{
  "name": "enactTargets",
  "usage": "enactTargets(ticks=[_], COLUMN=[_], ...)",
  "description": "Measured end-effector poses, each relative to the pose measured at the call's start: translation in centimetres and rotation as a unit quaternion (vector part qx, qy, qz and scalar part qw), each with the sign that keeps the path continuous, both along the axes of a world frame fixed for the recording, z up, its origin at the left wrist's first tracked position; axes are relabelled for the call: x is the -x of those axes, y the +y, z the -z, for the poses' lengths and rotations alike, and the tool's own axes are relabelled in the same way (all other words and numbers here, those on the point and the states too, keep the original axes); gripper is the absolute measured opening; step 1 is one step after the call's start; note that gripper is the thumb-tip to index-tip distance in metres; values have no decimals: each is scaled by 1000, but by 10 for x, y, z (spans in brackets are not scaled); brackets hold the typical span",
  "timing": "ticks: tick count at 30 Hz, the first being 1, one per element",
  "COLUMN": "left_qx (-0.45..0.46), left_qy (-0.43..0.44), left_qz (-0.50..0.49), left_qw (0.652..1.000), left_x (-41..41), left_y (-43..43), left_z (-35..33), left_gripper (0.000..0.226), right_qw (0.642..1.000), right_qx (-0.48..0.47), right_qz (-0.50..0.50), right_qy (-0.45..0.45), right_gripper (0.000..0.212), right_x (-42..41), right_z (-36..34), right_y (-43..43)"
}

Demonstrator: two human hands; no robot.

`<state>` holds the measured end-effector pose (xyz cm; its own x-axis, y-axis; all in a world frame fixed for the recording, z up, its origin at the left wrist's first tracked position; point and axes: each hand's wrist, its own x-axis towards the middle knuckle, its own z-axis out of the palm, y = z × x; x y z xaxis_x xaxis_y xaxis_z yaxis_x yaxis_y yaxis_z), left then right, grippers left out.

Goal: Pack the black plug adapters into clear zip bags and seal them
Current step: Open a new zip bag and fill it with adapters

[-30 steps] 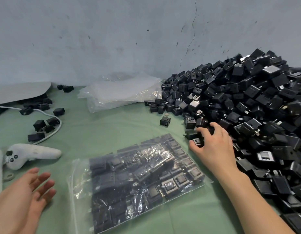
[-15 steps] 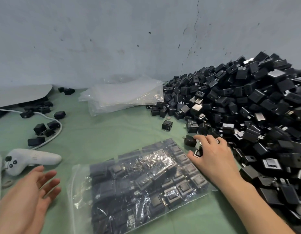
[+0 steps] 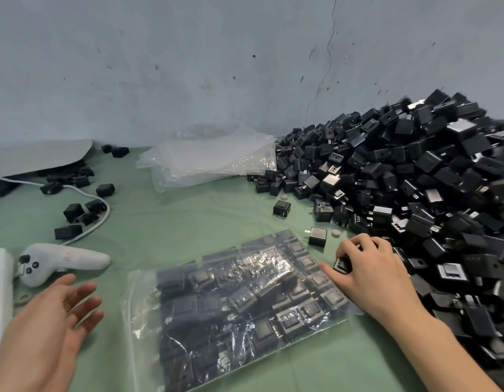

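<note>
Head view, right of centre: your right hand [image 3: 369, 275] has its fingers curled over one black plug adapter [image 3: 342, 264], gripping it at the foot of the pile. The thumb reaches onto the upper right corner of the filled zip bag [image 3: 245, 306]. Your left hand [image 3: 47, 315] is at the lower left of the frame, palm turned inward and fingers loosely spread, holding nothing.

The filled zip bag lies flat and slanted across the lower middle of the frame on the green cloth [image 3: 188, 219], packed with adapters in rows. Whether its zip edge on the left is closed cannot be told.

Just above your right hand a single loose adapter [image 3: 318, 236] stands beside a small pale disc [image 3: 335, 232]. The big adapter pile [image 3: 415, 179] fills the right side of the frame up to the grey wall [image 3: 188, 66]. A stack of empty clear bags [image 3: 211, 162] lies upper centre, touching the pile's left edge.

At the left, a white handheld controller [image 3: 61, 261] rests just above your left hand, and a white cable [image 3: 101, 219] curves among a few scattered adapters [image 3: 72, 212].
</note>
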<state>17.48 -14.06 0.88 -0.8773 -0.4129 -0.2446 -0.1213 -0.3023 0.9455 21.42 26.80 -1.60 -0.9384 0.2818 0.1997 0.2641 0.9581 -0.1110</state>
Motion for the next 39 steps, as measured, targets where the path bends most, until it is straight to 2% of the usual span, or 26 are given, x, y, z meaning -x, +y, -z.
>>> enactTargets(ticks=[2,4,6,7,8,9,10,11,12,13,15,18,20,23,27,30,35,39], left_qx=[-5,-9,-13,-14,-16,-15,-11,-1,20,50,136,237,282,365,496,502,534,532], left_qy=[4,9,13,18,25,33,43,55,70,87,138,249,284,279,267,252,249,230], left_qz=[-1,-1,-3,-3,-5,-7,-12,-17,-22,-30,-49,-15,42,113,147,170,187,198], left_qw=[1000,1000,1000,1000,1000,999,999,998,997,994,980,939,915,881,813,810,787,790], left_x=[-2,-4,-6,-7,-9,-11,-14,-16,-20,-23,-34,-59,-75,-89,-91,-89,-86,-87], left_y=[-1,-1,-1,-2,-2,-1,0,2,6,11,25,55,75,95,100,92,79,78], left_z=[0,0,0,-1,-1,-2,-4,-7,-11,-17,-30,-50,-56,-55,-51,-48,-44,-41], left_gripper=[29,28,27,26,26,27,27,28,29,29,31,27,23,20,41,41,28,38], right_qw=[998,990,956,908,822,690,535,398,300,242,185,151,132,107,107,122,154,162], right_qx=[14,73,228,358,515,678,811,893,936,956,972,983,988,989,985,983,977,977], right_qz=[-2,-6,0,13,35,53,52,33,8,-14,-39,-60,-69,-101,-107,-97,-83,-67], right_qy=[53,121,185,216,241,248,231,208,185,169,143,89,44,-29,-83,-94,-121,-122], right_gripper=[49,38,31,30,32,32,31,31,32,31,29,29,24,32,34,35,28,32], right_x=[0,1,4,5,5,4,4,4,2,2,-1,-7,-13,-23,-30,-31,-31,-34], right_z=[1,0,-7,-16,-29,-41,-48,-53,-56,-59,-64,-75,-79,-79,-76,-76,-72,-71], right_y=[-2,-5,-6,-6,-8,-9,-11,-14,-21,-30,-54,-90,-113,-146,-168,-172,-175,-176])
